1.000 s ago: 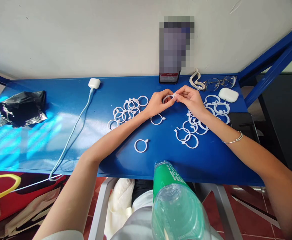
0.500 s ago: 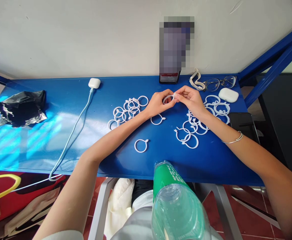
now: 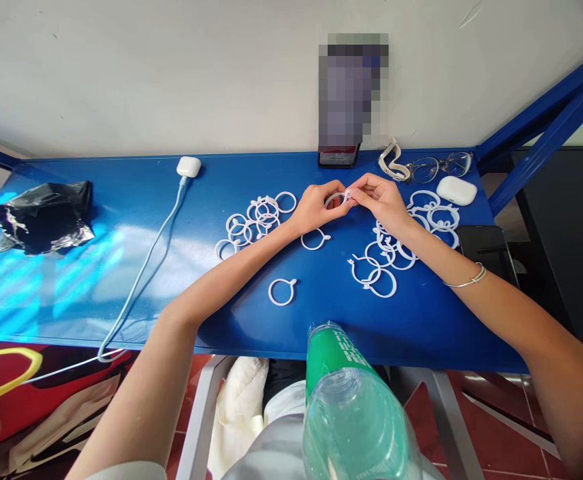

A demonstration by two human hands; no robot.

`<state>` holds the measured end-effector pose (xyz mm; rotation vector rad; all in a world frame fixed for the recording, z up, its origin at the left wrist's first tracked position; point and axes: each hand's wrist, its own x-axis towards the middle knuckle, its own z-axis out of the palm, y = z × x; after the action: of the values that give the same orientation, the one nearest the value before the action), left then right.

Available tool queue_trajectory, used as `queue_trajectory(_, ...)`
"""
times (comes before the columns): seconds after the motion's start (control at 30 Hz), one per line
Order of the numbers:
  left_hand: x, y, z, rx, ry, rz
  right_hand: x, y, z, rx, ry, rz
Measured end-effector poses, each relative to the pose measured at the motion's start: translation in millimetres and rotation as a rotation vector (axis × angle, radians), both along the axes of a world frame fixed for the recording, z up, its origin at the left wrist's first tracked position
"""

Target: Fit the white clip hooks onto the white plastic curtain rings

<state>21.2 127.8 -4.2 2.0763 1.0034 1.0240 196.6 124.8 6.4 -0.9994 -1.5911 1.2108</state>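
A white plastic ring (image 3: 332, 197) is held up between both hands above the back of the blue table. My left hand (image 3: 317, 205) is closed around its left side, and my right hand (image 3: 380, 200) pinches its right end, where the fingertips partly hide it. Under my left wrist lies a loose ring (image 3: 313, 248) with a small knob, and nearer the front edge is another ring (image 3: 282, 301). One pile of white rings (image 3: 240, 230) lies left of my left hand. A second pile (image 3: 382, 253) spreads below my right hand and forearm, which cover part of it.
Against the wall leans a phone (image 3: 338, 155), partly pixelated. Glasses (image 3: 425, 169), a white earbud case (image 3: 456, 191) and a dark phone (image 3: 488, 250) sit at right. A green-labelled bottle (image 3: 356, 413) stands in front. A charging cable (image 3: 156, 247) and black plastic bag (image 3: 46, 213) are at left.
The held ring has turned slightly between my fingers, and its right end looks tilted differently. Both hands stay almost in place, and the piles are unchanged.
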Motion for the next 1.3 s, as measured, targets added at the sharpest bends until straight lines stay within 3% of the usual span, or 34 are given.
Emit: queue_trajectory(1.3, 0.0, 0.0, 0.3, -0.017, 0.009, 0.004, -1.1, -0.3, 2.4, -0.036, 0.001, 0.031)
